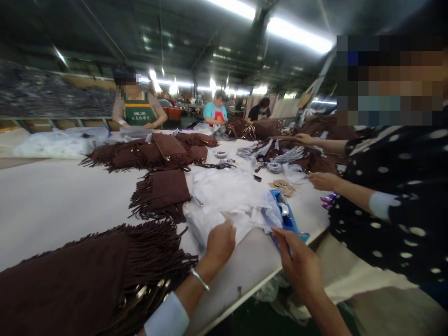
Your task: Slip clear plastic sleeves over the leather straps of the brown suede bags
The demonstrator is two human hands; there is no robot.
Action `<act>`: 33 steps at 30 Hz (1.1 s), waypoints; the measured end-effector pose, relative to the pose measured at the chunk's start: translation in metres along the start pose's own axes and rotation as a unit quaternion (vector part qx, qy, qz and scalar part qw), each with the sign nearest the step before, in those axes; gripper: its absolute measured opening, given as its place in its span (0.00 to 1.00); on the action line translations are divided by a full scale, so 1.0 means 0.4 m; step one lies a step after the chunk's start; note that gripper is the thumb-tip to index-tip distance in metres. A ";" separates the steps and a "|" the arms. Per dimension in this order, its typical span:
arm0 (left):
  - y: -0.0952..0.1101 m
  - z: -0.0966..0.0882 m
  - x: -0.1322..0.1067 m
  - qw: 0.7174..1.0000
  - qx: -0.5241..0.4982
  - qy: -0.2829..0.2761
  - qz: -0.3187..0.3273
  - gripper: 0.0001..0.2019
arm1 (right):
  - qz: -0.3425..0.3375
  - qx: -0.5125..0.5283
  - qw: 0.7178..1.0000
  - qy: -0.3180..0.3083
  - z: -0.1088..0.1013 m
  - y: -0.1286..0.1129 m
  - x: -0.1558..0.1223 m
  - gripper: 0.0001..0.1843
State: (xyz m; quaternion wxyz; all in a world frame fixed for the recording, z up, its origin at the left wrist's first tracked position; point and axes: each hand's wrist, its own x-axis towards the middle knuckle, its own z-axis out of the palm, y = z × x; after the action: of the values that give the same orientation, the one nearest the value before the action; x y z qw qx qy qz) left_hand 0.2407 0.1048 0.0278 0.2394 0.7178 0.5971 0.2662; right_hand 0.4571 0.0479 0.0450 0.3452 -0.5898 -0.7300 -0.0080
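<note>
A white, partly see-through plastic bag lies crumpled on the table in front of me. My left hand is closed at its near edge, gripping the film. At the bag's near right corner, my right hand is closed in a pinch, thumb against fingers, on the edge of the film. Just beyond those fingertips stands a blue tape dispenser, partly covered by the bag. Left of the bag lies a brown fringed handbag. A larger brown fringed bag with gold-coloured metal parts lies at the near left.
Brown fringed bags are piled farther back, beside clear plastic packaging. Tan cards lie beyond the dispenser. A co-worker in a dotted top stands close on my right, hands over the table. Several people work across it.
</note>
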 end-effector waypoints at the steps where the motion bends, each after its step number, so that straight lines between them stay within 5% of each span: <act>1: -0.013 -0.004 0.024 0.999 -0.029 0.012 -0.030 0.14 | -0.002 0.002 1.000 -0.027 0.010 0.002 -0.007 0.15; 7: -0.062 0.020 0.096 0.973 -0.188 0.024 -0.134 0.14 | -0.057 -0.026 0.990 -0.126 0.114 -0.005 0.001 0.16; 13: -0.033 -0.001 0.086 0.971 -0.203 0.092 -0.091 0.13 | -0.083 -0.096 0.981 -0.146 0.233 -0.072 0.032 0.27; 16: -0.025 -0.023 0.089 0.978 -0.162 0.120 -0.054 0.13 | -0.090 -0.127 0.977 -0.149 0.266 -0.072 0.029 0.23; 19: -0.036 -0.018 0.089 0.983 -0.132 0.123 -0.035 0.14 | -0.135 -0.136 0.967 -0.167 0.261 -0.026 0.026 0.19; 25: -0.072 0.050 0.068 0.989 -0.110 0.089 -0.053 0.12 | -0.216 -0.134 0.943 -0.216 0.191 0.084 0.038 0.32; 33: -0.080 0.052 0.075 0.985 -0.139 0.067 -0.076 0.14 | -0.241 -0.142 0.938 -0.205 0.196 0.093 0.046 0.27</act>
State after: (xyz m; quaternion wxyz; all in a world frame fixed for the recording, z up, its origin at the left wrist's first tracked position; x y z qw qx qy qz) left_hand 0.2355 0.1393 -0.0060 0.3161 0.6103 0.6218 0.3755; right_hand 0.4494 0.1078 -0.0201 0.0888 -0.4281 -0.8963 -0.0736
